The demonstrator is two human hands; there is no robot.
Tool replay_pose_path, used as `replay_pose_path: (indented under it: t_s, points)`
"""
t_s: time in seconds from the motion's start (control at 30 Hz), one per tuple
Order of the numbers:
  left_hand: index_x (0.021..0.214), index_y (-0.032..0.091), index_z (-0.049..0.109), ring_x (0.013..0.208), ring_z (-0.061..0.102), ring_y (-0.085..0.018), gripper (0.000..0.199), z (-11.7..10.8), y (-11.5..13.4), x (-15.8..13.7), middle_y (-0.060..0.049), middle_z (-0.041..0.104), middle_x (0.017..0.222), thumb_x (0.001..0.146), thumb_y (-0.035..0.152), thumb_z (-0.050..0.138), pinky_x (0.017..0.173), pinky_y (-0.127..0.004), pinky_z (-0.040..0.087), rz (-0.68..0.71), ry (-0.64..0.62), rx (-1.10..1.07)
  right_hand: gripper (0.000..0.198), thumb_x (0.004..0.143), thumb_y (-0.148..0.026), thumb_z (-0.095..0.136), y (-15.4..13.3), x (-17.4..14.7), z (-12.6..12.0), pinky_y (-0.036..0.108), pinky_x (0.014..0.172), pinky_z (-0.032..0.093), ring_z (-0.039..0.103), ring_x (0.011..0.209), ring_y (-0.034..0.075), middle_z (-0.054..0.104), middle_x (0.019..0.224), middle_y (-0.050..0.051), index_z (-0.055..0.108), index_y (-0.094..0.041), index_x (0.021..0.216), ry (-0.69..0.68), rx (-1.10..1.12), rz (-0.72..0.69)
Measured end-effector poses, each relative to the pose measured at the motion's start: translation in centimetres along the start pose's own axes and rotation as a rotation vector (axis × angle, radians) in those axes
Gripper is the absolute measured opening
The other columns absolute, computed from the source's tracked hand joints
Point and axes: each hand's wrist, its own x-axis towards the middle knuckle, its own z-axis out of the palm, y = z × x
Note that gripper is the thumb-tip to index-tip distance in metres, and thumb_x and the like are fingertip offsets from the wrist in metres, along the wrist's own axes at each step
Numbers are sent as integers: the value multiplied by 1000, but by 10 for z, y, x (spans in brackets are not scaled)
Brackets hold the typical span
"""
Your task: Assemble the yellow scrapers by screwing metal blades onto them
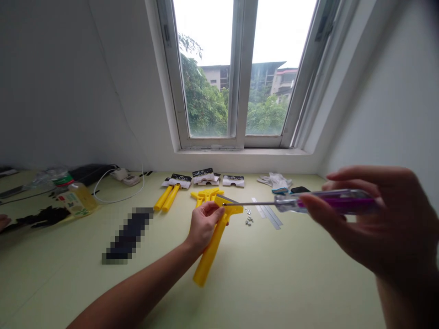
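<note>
My left hand [205,225] is closed on a yellow scraper [210,256], gripping it near its head with the handle slanting down toward me. A metal blade [226,199] shows along the top of that head. In my right hand [387,219] is a screwdriver [329,202] with a clear and purple handle, held level. Its shaft points left and the tip meets the scraper head beside my left thumb; whether it sits in a screw is too small to tell. Just right of the scraper lie several small screws and nuts [248,219] and flat metal blades [270,216].
Behind are yellow scraper heads [207,194], yellow handles [167,197], packaging cards [205,175] and gloves [274,181]. A blurred dark rectangle [127,235] lies left. Farther left stand a bottle [77,196], a white cable [118,201] and black gloves [48,216]; another person's hand [4,222] shows at the edge.
</note>
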Motion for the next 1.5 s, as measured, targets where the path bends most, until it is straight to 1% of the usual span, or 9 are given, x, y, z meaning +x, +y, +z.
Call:
replay_pose_path:
  t_s: [0.17, 0.37, 0.5, 0.67, 0.8, 0.97, 1.13, 1.33, 1.5]
  points:
    - [87, 12, 66, 66, 64, -17, 31, -3, 11, 5, -7, 68, 83, 69, 36, 74, 60, -28, 55, 73, 87, 78, 28, 86, -43, 50, 3, 5, 4, 39, 60, 51, 63, 75, 24, 64, 96, 7, 53, -30, 111, -202, -147, -196]
    - [85, 13, 66, 65, 63, -16, 31, -12, 7, 13, -6, 68, 81, 68, 38, 74, 65, -28, 54, 102, 140, 113, 21, 87, -36, 53, 12, 2, 16, 32, 52, 48, 61, 59, 19, 65, 78, 3, 55, -27, 106, -116, -198, -274]
    - [84, 12, 65, 64, 62, -15, 31, -14, 9, 18, -6, 67, 80, 69, 37, 74, 61, -28, 54, 124, 168, 134, 40, 90, -40, 44, 19, 7, 17, 37, 71, 52, 64, 87, 23, 62, 113, 8, 44, -26, 127, -401, -89, -220]
    - [87, 13, 65, 68, 63, -16, 29, -10, 19, 30, -6, 67, 82, 70, 35, 73, 62, -26, 53, 201, 201, 151, 24, 87, -44, 50, 28, 14, 22, 30, 47, 43, 56, 49, 17, 60, 61, 0, 58, -22, 92, -68, -321, -181]
    - [86, 13, 66, 68, 63, -16, 28, -7, 19, 35, -6, 67, 82, 69, 35, 73, 61, -25, 52, 233, 210, 156, 30, 88, -39, 47, 40, 12, 32, 37, 65, 51, 64, 79, 23, 64, 96, 7, 50, -24, 114, -193, -135, -266]
    - [87, 14, 68, 69, 62, -16, 29, -11, 15, 37, -6, 69, 83, 68, 35, 74, 63, -25, 50, 233, 209, 155, 7, 86, -29, 55, 48, 2, 40, 30, 56, 46, 56, 57, 17, 60, 68, 0, 56, -25, 92, 52, -266, -235]
    - [86, 14, 68, 75, 62, -16, 29, -23, 14, 45, -6, 68, 84, 68, 35, 74, 69, -25, 48, 293, 301, 252, 27, 87, -28, 51, 31, 6, 33, 28, 61, 50, 61, 75, 17, 59, 107, 7, 48, -23, 113, -402, -47, -193]
    - [95, 15, 67, 81, 62, -18, 30, -23, 10, 46, -7, 68, 88, 73, 36, 69, 73, -26, 47, 371, 252, 330, 16, 91, -34, 47, 26, 7, 31, 25, 46, 42, 51, 46, 13, 58, 63, -1, 54, -21, 97, -135, -266, -143]
    - [88, 14, 68, 76, 62, -17, 29, -24, 9, 47, -6, 68, 83, 69, 36, 73, 69, -25, 47, 345, 326, 307, 28, 90, -33, 48, 32, 7, 33, 27, 65, 52, 64, 78, 16, 61, 109, 8, 46, -23, 116, -439, -35, -192]
